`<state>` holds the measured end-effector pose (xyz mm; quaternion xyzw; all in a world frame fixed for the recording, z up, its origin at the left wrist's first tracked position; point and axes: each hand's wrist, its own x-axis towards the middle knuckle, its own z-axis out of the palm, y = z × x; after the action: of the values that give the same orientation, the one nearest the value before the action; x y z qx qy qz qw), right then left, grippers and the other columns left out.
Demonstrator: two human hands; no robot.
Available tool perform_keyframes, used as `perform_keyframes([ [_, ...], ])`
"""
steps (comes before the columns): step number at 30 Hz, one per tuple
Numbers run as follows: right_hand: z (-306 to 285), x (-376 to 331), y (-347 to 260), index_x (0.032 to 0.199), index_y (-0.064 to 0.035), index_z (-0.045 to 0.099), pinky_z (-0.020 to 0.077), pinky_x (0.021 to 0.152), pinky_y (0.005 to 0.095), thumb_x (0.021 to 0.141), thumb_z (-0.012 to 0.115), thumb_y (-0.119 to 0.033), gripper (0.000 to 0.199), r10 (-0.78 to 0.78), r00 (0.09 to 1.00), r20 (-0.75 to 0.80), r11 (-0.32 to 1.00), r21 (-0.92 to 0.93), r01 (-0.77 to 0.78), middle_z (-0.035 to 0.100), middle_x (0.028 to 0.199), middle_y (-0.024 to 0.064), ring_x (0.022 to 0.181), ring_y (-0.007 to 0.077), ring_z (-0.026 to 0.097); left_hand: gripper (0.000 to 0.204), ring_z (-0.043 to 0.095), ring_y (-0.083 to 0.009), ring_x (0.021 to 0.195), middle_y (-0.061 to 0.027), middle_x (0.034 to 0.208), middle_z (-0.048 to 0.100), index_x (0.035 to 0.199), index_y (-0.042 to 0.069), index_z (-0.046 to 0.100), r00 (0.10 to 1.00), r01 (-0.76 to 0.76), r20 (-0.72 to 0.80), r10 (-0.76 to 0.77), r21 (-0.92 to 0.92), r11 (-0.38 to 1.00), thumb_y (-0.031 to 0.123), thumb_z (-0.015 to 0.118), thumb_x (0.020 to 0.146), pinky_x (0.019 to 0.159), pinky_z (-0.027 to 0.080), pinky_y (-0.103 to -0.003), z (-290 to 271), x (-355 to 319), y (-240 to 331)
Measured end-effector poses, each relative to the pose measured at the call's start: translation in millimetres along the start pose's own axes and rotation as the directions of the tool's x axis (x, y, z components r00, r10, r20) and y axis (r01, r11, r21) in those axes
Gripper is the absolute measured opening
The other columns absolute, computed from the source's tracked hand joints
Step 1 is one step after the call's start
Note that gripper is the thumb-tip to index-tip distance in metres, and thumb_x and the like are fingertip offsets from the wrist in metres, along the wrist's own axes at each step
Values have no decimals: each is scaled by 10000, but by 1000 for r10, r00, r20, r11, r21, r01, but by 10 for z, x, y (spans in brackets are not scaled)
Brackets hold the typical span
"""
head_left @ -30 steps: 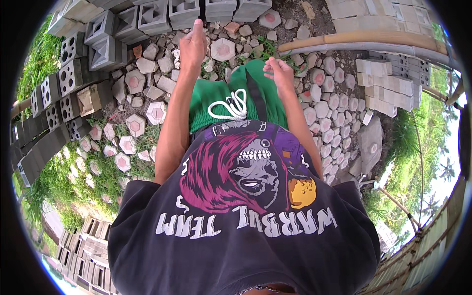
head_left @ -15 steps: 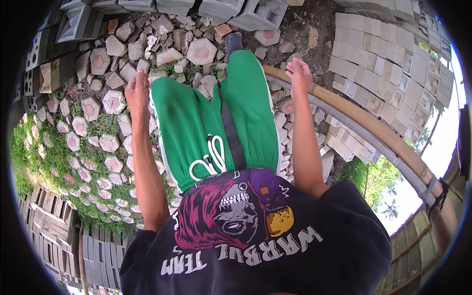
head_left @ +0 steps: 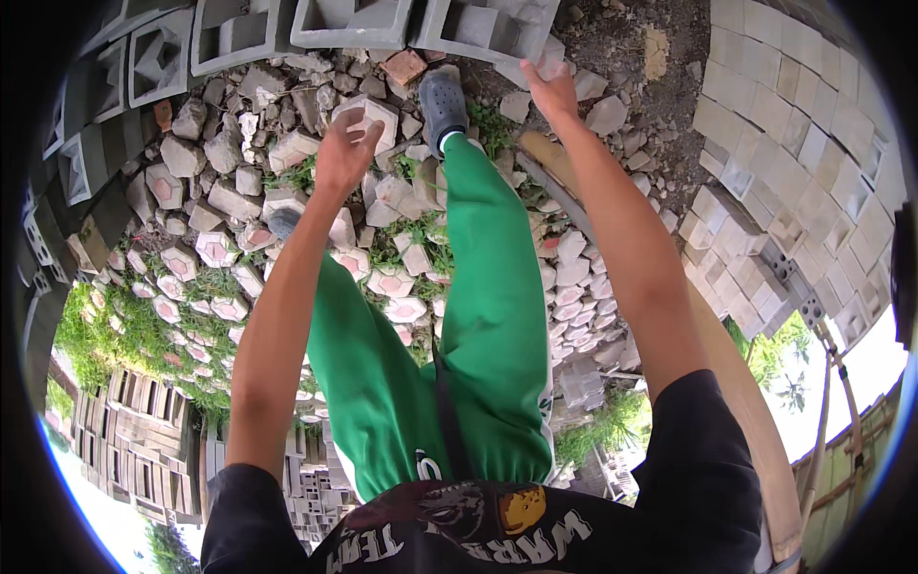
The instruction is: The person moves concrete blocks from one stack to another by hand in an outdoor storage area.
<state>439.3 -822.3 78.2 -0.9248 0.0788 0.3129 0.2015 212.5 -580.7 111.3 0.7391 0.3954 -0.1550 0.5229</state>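
My left hand (head_left: 342, 153) is stretched out over a heap of hexagonal paving stones (head_left: 218, 251), fingers loosely bent, nothing in it, and closest to a pale hexagonal stone (head_left: 375, 113). My right hand (head_left: 551, 88) reaches further ahead, holding nothing, with its fingertips at the corner of a grey hollow concrete block (head_left: 483, 29). Between my arms are my green trousers (head_left: 488, 316), and my grey shoe (head_left: 442, 96) is planted on the rubble. The other shoe (head_left: 283, 222) shows beside my left forearm.
Hollow concrete blocks (head_left: 239, 43) line the far and left sides. Stacked pale bricks (head_left: 794, 143) rise on the right, behind a long slanting pole (head_left: 746, 383). Grass (head_left: 115, 325) grows among the stones on the left, with more stacked blocks (head_left: 134, 450) below it.
The view has tipped forward and closer to the ground. Both arms have stretched further ahead, and one leg has stepped out onto the stone heap toward the hollow blocks.
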Motion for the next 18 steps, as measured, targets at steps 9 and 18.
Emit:
perform_keyframes([
  [9, 162, 774, -225, 1412, 36, 166, 373, 1022, 383, 711, 747, -462, 1037, -99, 995, 3, 974, 204, 96, 417, 1354, 244, 1240, 338, 442, 829, 546, -395, 1117, -287, 1184, 558, 1347, -56, 354, 987, -160, 41, 155, 241, 957, 361, 696, 717, 963, 442, -411, 635, 1729, 943],
  [18, 317, 1280, 30, 1183, 41, 467, 419, 939, 345, 664, 805, -204, 667, -68, 984, 163, 903, 430, -9, 593, 1148, 185, 1087, 281, 562, 788, 582, -379, 1058, -256, 1119, 601, 1356, 4, 341, 997, 31, -77, -13, 246, 969, 272, 659, 687, 927, 458, -413, 1068, 1995, 776],
])
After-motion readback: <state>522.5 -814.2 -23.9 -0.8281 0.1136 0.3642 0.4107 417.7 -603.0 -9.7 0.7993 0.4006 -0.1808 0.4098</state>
